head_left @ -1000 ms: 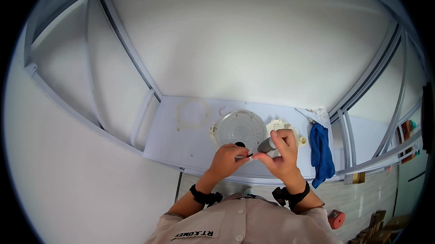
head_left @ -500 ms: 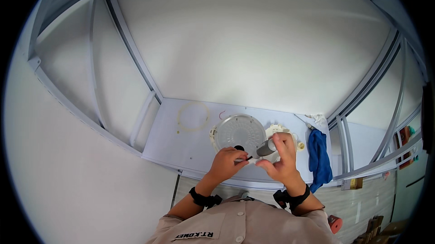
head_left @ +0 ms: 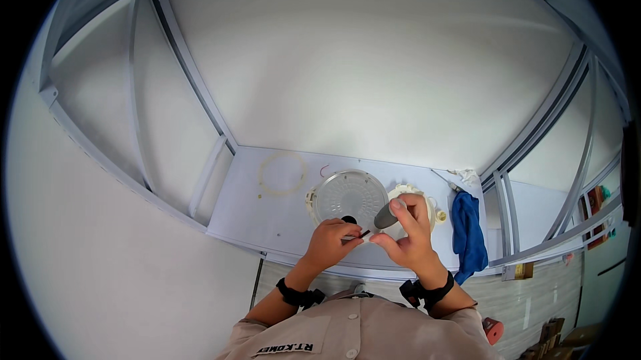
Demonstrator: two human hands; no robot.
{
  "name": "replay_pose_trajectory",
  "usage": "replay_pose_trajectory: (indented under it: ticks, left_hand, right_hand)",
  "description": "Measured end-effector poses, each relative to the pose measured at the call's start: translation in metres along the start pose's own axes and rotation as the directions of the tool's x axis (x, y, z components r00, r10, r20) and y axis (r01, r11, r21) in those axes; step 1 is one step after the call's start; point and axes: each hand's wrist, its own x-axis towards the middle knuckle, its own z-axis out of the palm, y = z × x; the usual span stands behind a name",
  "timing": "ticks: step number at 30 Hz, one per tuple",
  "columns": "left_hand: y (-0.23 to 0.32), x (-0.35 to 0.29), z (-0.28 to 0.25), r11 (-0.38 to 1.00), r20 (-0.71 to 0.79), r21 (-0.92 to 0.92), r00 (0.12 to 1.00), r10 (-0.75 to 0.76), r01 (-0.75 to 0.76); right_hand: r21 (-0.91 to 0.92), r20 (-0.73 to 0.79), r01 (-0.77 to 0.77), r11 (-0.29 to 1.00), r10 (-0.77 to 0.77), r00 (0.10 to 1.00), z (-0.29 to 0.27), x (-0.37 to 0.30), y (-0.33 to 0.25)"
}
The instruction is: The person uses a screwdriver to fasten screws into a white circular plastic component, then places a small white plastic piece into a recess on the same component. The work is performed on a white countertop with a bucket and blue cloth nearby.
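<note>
Between the fingers of my right hand (head_left: 412,236) is a grey bottle-like tube (head_left: 385,217), tilted so that its pale tip points down and left. That tip comes close to a small dark piece (head_left: 364,234) pinched by my left hand (head_left: 329,245). Whether tip and piece touch is too small to tell. Just beyond my hands lies a round, clear ridged disc (head_left: 350,194) with a pale rim. A black round part (head_left: 348,220) shows above my left fingers. Partly behind my right hand sits a cream plastic housing (head_left: 404,191).
The white table (head_left: 247,216) carries a thin yellowish ring (head_left: 283,173) and a short red wire (head_left: 324,170) toward the back. A blue cloth (head_left: 469,233) hangs over the front edge at right, near a screwdriver-like tool (head_left: 446,181) and crumpled white material (head_left: 467,175). Metal frame posts (head_left: 193,66) stand around.
The tube in my right hand has turned slightly, its white end now hidden by the fingers. My left hand keeps its pinch. The whole view has shifted slightly.
</note>
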Motion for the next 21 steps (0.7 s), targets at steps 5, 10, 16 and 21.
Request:
replay_pose_trajectory:
  ticks: [5, 10, 16, 21]
  left_hand:
    - [0.000, 0.001, -0.001, 1.000, -0.006, 0.012, 1.000, 0.023, -0.023]
    - [0.000, 0.000, -0.002, 1.000, -0.009, -0.004, 1.000, -0.004, 0.004]
    - [-0.002, 0.000, 0.001, 1.000, -0.013, -0.002, 1.000, 0.028, -0.028]
    - [-0.001, 0.000, -0.001, 1.000, -0.022, 0.007, 0.999, 0.024, -0.024]
  right_hand:
    - [0.176, 0.053, -0.022, 0.984, 0.012, 0.999, -0.002, 0.014, -0.005]
    - [0.035, 0.030, 0.010, 0.999, -0.011, 0.999, -0.008, 0.005, 0.002]
    - [-0.005, -0.012, 0.004, 1.000, -0.004, 1.000, -0.005, 0.008, -0.004]
    - [0.252, 0.165, -0.129, 0.959, 0.088, 0.982, -0.011, 0.016, -0.010]
